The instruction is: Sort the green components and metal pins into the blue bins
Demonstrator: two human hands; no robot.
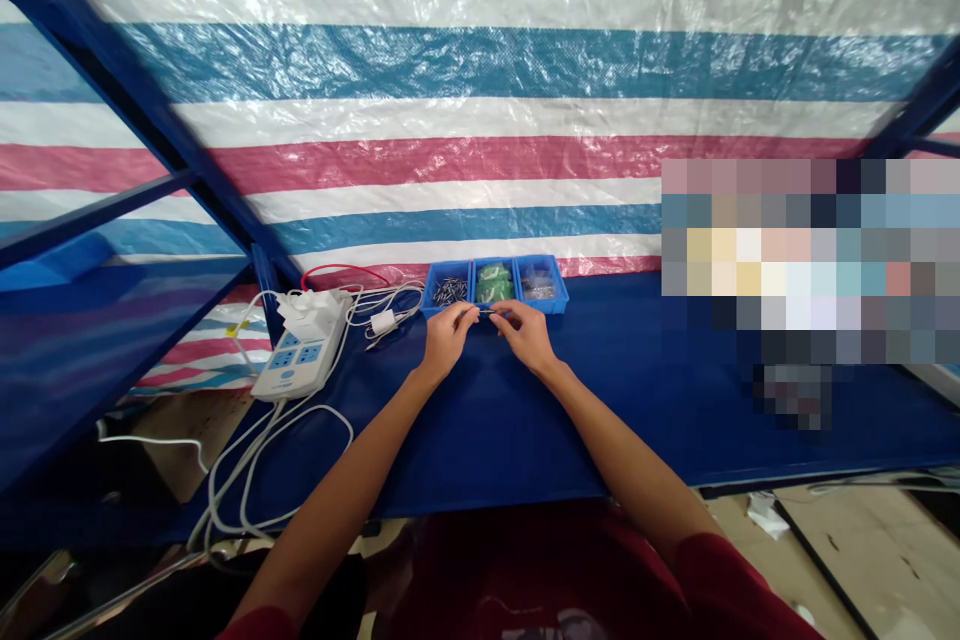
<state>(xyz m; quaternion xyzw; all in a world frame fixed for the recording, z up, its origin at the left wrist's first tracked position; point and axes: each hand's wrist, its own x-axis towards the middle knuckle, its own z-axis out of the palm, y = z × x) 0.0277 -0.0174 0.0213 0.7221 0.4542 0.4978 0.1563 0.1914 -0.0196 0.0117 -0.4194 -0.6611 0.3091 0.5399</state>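
My left hand (445, 338) and my right hand (529, 334) meet just in front of three small blue bins. Both have their fingers pinched, and between the fingertips runs a small thin rod-like piece (486, 311), too tiny to name. Small dark and silvery slim metal pieces fill the left bin (450, 292). Green items (494, 283), perhaps in clear wrapping, lie in the middle bin. In the right bin (551, 304) are small clear or greyish pieces that I cannot make out.
A white power strip (289, 382) with plugs stands left on the blue table (480, 440), its white cables (251, 480) looping over the front edge. A white adapter (382, 322) lies beside the bins. Striped sheeting (480, 70) hangs behind; the right side is blurred out.
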